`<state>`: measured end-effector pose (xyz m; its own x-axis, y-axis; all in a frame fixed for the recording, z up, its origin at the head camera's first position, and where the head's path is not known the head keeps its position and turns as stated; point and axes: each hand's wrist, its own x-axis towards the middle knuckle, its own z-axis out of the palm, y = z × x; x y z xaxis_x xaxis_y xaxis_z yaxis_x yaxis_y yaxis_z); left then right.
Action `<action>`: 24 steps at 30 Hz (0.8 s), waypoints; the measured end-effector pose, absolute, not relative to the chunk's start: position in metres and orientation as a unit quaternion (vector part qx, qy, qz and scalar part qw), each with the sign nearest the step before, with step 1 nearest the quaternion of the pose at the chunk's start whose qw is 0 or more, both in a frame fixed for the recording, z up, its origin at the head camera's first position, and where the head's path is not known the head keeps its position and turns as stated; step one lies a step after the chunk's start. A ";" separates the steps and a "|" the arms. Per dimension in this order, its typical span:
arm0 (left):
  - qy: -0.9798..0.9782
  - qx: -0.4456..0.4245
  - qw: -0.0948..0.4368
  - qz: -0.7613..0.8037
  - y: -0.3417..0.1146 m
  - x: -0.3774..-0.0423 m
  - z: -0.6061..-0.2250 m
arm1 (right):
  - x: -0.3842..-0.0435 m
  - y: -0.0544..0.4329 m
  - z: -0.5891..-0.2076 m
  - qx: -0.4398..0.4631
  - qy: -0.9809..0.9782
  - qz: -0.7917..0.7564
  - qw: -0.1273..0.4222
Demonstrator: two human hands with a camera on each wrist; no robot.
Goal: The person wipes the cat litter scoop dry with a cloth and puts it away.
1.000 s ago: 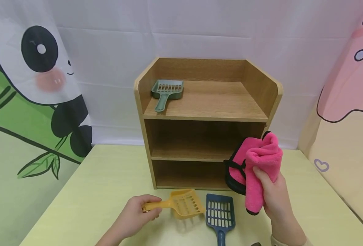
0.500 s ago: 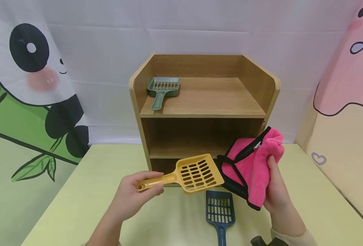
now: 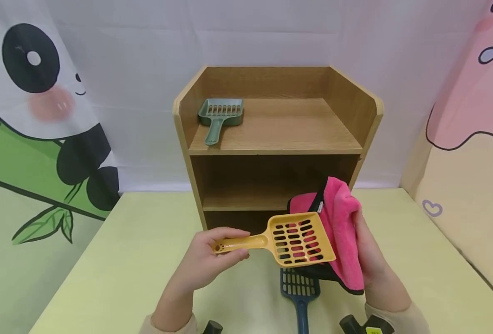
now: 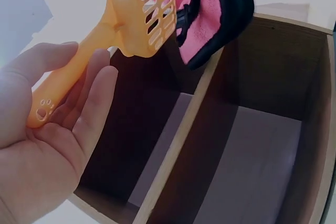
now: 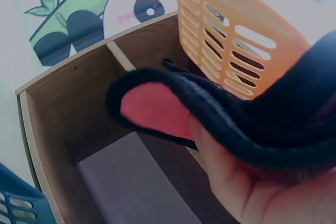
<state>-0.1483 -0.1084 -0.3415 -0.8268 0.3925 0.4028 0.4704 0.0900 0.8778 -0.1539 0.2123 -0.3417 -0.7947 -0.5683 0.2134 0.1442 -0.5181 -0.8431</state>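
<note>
A yellow slotted litter scoop (image 3: pixel 301 240) is held by its handle in my left hand (image 3: pixel 206 260), raised over the table. My right hand (image 3: pixel 369 250) grips a pink cloth (image 3: pixel 342 232) with black edging. In the head view the scoop's head overlaps the cloth, and pink shows through its slots. The right wrist view has the scoop (image 5: pixel 231 30) right beside the cloth's black border (image 5: pixel 236 124). Below them a blue litter scoop (image 3: pixel 301 290) lies on the table, its upper end partly hidden by the cloth.
Behind my hands stands a wooden shelf unit (image 3: pixel 271 152) with a railed top and two compartments. A green litter scoop (image 3: pixel 219 116) sits at the left of its top. The pale yellow table (image 3: pixel 104 278) reaches to a white cloth backdrop (image 3: pixel 267 37).
My left hand has lifted the yellow scoop off the low position and carried it right, up to the cloth. The right hand has turned the cloth and moved slightly left.
</note>
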 end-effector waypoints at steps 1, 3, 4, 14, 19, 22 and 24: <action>-0.743 -0.291 0.033 -0.602 -0.107 -0.149 -0.342 | -0.154 0.211 -0.341 -0.221 0.481 -0.824 0.204; -0.751 -0.292 0.038 -0.592 -0.105 -0.151 -0.344 | -0.154 0.208 -0.340 -0.178 0.564 -0.785 0.184; -0.755 -0.292 0.039 -0.586 -0.104 -0.151 -0.345 | -0.154 0.206 -0.340 -0.159 0.597 -0.766 0.179; -0.774 -0.300 0.054 -0.555 -0.092 -0.158 -0.356 | -0.160 0.181 -0.353 -0.072 0.773 -0.630 0.033; -0.789 -0.323 0.105 -0.512 -0.089 -0.158 -0.356 | -0.158 0.174 -0.353 -0.020 0.785 -0.619 0.007; -0.803 -0.339 0.152 -0.466 -0.088 -0.155 -0.355 | -0.157 0.174 -0.354 -0.010 0.785 -0.619 0.009; -0.808 -0.342 0.158 -0.452 -0.089 -0.154 -0.354 | -0.158 0.175 -0.355 -0.020 0.787 -0.617 0.015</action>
